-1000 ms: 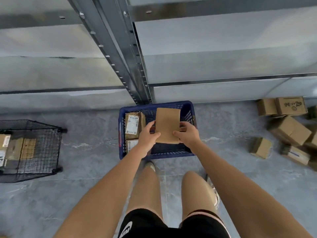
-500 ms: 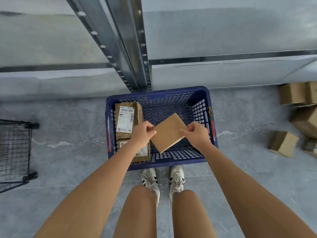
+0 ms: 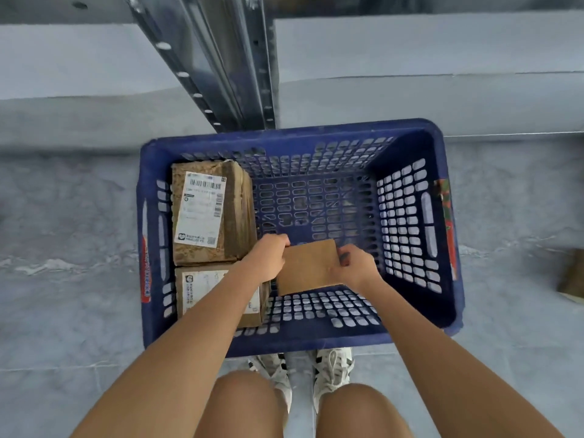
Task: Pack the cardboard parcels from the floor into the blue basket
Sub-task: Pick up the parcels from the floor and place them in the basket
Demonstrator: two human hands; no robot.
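Left hand and right hand each pinch one side of the parcel, held low inside the basket beside two stacked-in boxes. Risk: uneven release could tip it against the near wall, wasting floor space

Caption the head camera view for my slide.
Left hand and right hand hold a plain parcel inside the blue basket, beside two labelled parcels.

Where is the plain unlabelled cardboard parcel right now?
In the head view, the plain parcel is inside the blue basket near its front wall, held between the left hand and right hand, just right of the nearer labelled parcel.
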